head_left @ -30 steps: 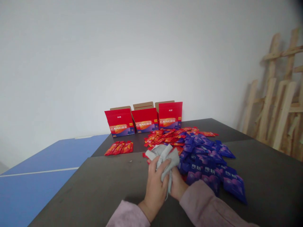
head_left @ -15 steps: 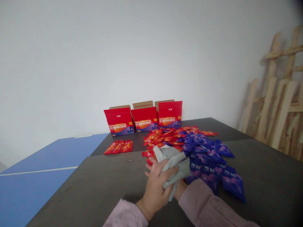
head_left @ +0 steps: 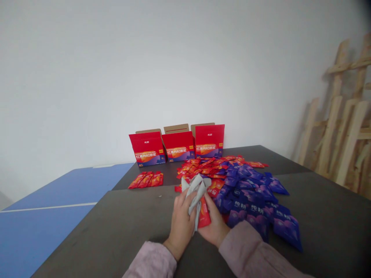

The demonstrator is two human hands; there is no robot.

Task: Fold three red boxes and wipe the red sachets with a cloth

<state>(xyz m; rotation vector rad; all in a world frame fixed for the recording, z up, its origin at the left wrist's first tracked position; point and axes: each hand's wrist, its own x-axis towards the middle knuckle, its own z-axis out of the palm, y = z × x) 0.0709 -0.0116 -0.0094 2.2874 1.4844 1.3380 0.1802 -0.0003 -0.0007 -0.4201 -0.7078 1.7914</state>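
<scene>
My left hand point(head_left: 182, 218) is closed on a crumpled grey cloth point(head_left: 198, 189), pressed against a red sachet point(head_left: 204, 214). The sachet rests in my right hand point(head_left: 215, 226), its fingers closed round the packet and partly hidden behind it. Both hands are together above the front of the dark table. Just beyond them spreads a heap of red sachets point(head_left: 203, 168). Purple-blue sachets point(head_left: 246, 202) lie beside and past my right hand, some overlapping the red ones.
Three open red cartons point(head_left: 178, 148) stand in a row by the wall. A few red sachets point(head_left: 147, 179) lie side by side on the dark table point(head_left: 130, 220), left of the heap. A blue table point(head_left: 72, 193) adjoins on the left. Wooden frames point(head_left: 333, 127) lean at the right.
The cloth has shifted left with my left hand, and the red sachet in my right hand has come into view. My right palm has turned out from behind the cloth.
</scene>
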